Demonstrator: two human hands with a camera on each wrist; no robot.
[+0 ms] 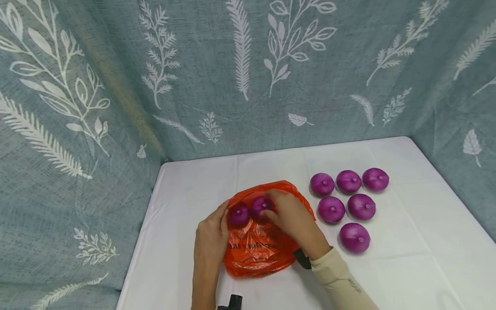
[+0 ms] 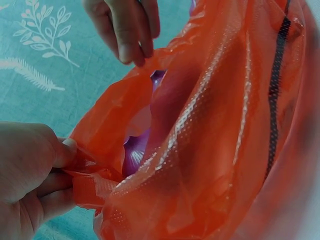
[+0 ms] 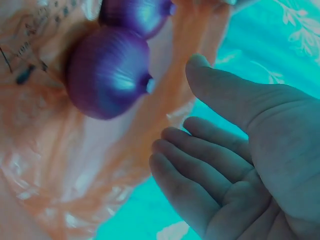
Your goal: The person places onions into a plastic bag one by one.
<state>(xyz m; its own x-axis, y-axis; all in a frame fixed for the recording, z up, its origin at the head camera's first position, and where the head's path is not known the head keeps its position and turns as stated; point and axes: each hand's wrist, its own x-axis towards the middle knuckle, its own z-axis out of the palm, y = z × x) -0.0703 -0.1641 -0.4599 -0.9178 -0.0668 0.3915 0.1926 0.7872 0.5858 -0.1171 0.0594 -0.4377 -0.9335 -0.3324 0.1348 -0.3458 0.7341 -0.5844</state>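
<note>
A red plastic bag lies spread on the table with its mouth open. Inside it sit two purple onions, side by side. At the bag's left rim my left hand pinches the plastic between thumb and fingers, as the left wrist view shows. My right hand is over the bag's right side, beside the right-hand onion. In the right wrist view its fingers are relaxed, thumb spread away, and nothing lies in the palm.
Several more purple onions stand in loose rows to the right of the bag, on the white tablecloth. Grey-green leaf-print fabric hangs behind the table and at both sides.
</note>
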